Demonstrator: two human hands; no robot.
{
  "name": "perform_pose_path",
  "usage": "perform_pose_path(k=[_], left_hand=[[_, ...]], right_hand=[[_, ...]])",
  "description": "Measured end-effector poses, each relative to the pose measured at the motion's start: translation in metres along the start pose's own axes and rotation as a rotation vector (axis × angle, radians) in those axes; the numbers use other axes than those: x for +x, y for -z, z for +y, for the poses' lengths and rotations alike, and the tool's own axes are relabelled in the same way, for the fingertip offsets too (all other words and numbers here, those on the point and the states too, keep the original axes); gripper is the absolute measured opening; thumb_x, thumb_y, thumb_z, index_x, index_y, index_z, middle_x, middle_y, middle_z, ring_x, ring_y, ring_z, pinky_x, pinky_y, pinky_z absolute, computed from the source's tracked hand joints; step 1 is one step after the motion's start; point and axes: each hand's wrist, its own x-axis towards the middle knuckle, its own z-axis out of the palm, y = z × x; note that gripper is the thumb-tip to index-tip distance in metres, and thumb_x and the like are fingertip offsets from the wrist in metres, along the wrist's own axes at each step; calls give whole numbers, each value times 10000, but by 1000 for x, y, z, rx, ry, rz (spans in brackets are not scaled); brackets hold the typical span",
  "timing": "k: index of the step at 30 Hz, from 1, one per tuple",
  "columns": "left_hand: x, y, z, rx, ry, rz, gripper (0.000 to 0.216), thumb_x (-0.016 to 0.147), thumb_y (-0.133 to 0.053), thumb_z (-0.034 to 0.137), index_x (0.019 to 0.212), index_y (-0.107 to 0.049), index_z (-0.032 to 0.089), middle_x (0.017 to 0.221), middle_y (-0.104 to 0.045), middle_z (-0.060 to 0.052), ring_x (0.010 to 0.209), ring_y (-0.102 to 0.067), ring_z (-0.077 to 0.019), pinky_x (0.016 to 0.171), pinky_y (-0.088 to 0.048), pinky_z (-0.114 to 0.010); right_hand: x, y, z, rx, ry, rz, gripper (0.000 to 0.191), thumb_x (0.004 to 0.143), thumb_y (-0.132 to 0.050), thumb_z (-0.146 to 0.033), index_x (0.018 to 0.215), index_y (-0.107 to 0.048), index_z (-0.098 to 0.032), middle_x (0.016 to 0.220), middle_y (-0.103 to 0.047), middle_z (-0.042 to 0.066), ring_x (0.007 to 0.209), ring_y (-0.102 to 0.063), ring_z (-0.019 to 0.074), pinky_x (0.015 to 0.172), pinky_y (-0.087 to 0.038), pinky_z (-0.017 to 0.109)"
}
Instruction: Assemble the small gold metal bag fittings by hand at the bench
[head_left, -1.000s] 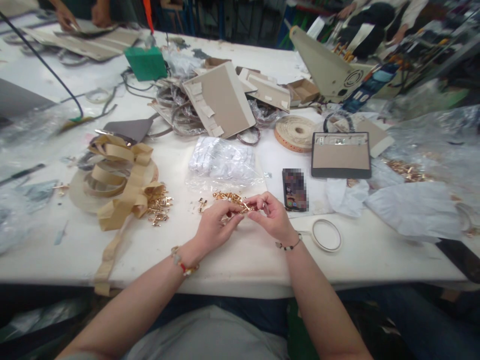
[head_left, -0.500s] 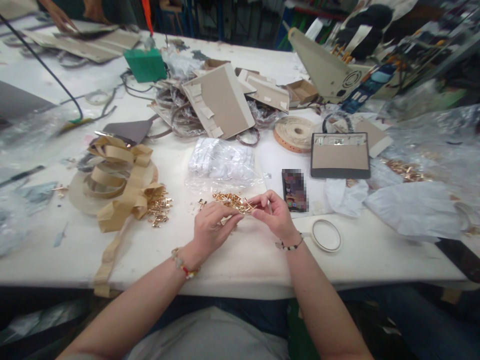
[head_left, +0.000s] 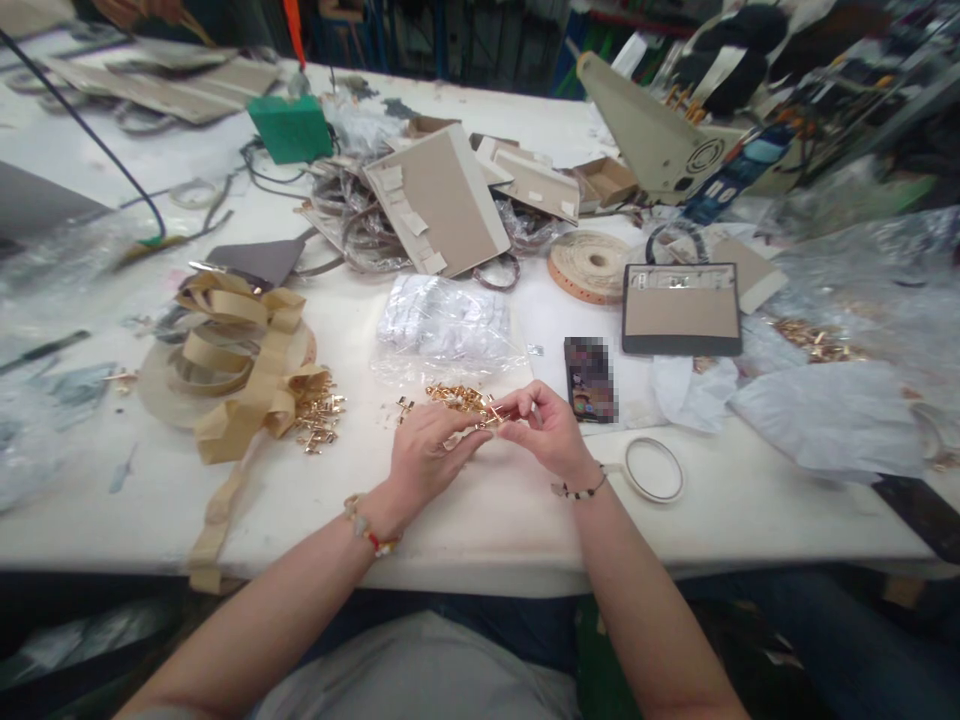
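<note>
My left hand (head_left: pixel 429 455) and my right hand (head_left: pixel 541 430) meet over the white table (head_left: pixel 480 520), fingers pinched together on a small gold metal clasp (head_left: pixel 491 417) held between them. Just beyond my fingers lies a heap of the same gold clasps (head_left: pixel 454 398). A second heap of gold clasps (head_left: pixel 319 415) sits to the left beside coiled tan strapping (head_left: pixel 247 355). A clear plastic bag of white pieces (head_left: pixel 444 325) lies behind the near heap.
A phone (head_left: pixel 589 378) lies right of my hands, with a roll of tape (head_left: pixel 654 469) near my right wrist. A framed tan panel (head_left: pixel 681 310), a tape coil (head_left: pixel 591 264), cardboard pieces (head_left: pixel 442 200), a green box (head_left: pixel 291 125) and crumpled plastic (head_left: pixel 832 415) crowd the far side.
My hands have stayed in place, only the fingers shifting slightly on the clasp. The hands of another person at the far left corner have gone out of view.
</note>
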Motion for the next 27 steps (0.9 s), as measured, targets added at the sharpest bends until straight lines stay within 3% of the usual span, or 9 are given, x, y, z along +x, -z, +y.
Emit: perform_pose_path(k=[6,17,27], left_hand=[[-1,-3,0,-55,33,-44,120,901,-701,311,912,-734,195,777,-762,-35,680,-688,-159,664,-508,-285],[0,3,1,-235,238,-147,54,876,-721,243,848,-751,207,774,-765,-17,703,-691,-151,679,-515,-286],[-3,-1,-2,-166,141,-149,95,919,-680,277,927,-744,207,772,-760,-27,697,-675,-161,688,-496,-306]], right_hand=[[0,-3,1,-50,14,-40,417,724,-871,-309,751,-464,-227,988,-758,54,865,-688,190,799,-534,352],[-4,-3,-1,-144,70,-38,400,746,-851,-295,755,-456,-232,1025,-750,76,939,-695,216,863,-530,382],[-2,-1,1,-186,41,-51,384,776,-824,-331,779,-451,-238,978,-749,58,876,-691,202,828,-537,372]])
